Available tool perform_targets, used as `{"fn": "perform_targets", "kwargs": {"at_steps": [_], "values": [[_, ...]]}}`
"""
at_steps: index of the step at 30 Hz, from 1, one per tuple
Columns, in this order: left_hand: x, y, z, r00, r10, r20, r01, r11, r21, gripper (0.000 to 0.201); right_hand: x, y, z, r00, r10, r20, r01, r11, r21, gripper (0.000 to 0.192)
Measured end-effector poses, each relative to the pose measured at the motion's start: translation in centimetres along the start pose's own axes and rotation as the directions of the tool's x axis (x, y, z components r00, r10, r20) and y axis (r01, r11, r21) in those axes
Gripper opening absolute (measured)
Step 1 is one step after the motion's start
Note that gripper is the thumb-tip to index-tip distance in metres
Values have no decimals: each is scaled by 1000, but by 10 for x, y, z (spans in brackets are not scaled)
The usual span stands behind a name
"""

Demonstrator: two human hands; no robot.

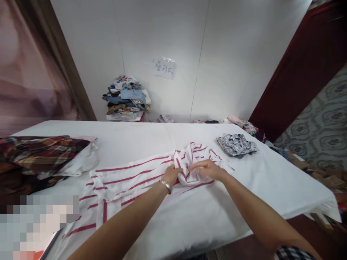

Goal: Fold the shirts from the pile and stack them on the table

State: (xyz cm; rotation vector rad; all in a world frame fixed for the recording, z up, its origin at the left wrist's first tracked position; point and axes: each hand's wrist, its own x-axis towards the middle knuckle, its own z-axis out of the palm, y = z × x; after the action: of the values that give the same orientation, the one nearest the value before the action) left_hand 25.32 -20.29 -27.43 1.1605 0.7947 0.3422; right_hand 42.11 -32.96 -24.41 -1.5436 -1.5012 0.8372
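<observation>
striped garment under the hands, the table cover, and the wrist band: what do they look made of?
Striped garment: thin woven cloth, matte, white with red stripes; it bunches and creases softly where the left hand and right hand press it.
Table cover: white fabric sheet, matte, draping over the edge.
Wrist band: looks like metal, shiny silver; too small to be sure.

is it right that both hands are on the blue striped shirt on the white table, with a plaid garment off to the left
Not quite: the head view shows the striped shirt is red and white, not blue. Both the left hand and right hand rest on it on the white table, plaid garment at left.
</observation>
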Motion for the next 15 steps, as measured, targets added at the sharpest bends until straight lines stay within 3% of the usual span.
{"fn": "perform_targets", "kwargs": {"at_steps": [1,3,5,7,10,13,15], "values": [[-3,-1,-1,999,23,-24,-23,1000,3,28,8,10,-9,989,38,-143,-39,999,-2,26],[-13,-2,-3,996,78,-45,-78,997,9,28,28,29,-28,917,93,-387,-123,991,-53,25],[-29,-3,-3,992,126,-23,-126,992,8,32,54,44,-41,874,89,-477,-185,970,-158,32],[-47,-2,-1,988,157,8,-157,988,10,33,79,50,-46,897,50,-439,-206,927,-314,51],[-73,1,1,979,198,40,-199,980,31,33,109,51,-46,962,39,-269,-186,815,-548,67],[-96,9,-10,961,275,17,-275,955,115,33,123,52,-46,992,20,-121,-96,740,-666,46],[-109,13,-28,932,352,-80,-331,922,201,35,120,56,-52,996,-7,-83,-52,729,-682,32]]}}
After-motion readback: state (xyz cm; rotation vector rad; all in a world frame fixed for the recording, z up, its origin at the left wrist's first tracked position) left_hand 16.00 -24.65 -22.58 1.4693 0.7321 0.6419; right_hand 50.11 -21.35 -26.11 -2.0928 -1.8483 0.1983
